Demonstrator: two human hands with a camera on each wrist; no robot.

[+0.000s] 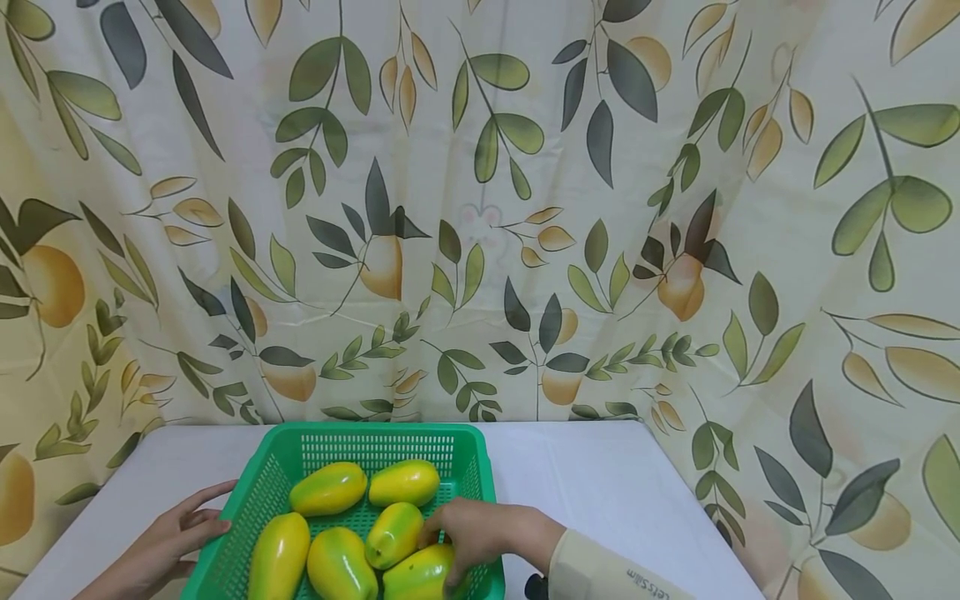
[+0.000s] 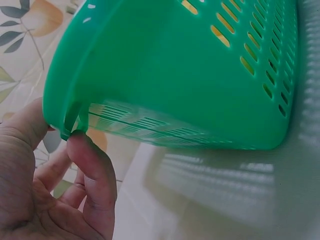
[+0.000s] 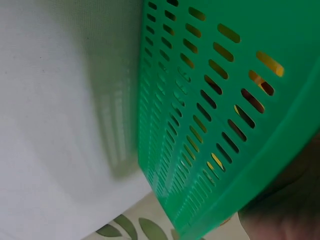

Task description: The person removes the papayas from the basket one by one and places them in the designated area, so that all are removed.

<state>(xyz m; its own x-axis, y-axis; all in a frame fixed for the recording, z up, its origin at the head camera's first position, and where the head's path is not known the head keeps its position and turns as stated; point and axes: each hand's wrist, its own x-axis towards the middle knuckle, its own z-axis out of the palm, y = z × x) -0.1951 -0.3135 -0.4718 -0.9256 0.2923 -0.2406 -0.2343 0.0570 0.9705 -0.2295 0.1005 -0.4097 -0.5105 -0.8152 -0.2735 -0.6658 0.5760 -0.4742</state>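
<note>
A green plastic basket (image 1: 273, 454) with slotted walls holds several yellow-green mangoes. My left hand (image 1: 168, 537) is at the basket's left side; in the left wrist view, its thumb and a finger pinch the basket's rim (image 2: 65, 107). My right hand (image 1: 476, 533) reaches over the right wall into the basket. Its fingers curl around the front-right mango (image 1: 412, 575), which still lies among the others. Another mango (image 1: 393, 533) sits just left of those fingers. In the right wrist view, the basket wall (image 3: 200, 115) hides most of this hand.
Two mangoes lie at the back of the basket, one of them the left mango (image 1: 328, 489). More lie at the front left. Beneath the basket is a table with a white cloth (image 1: 585, 492). A leaf-and-fruit patterned curtain (image 1: 480, 333) hangs behind and at both sides.
</note>
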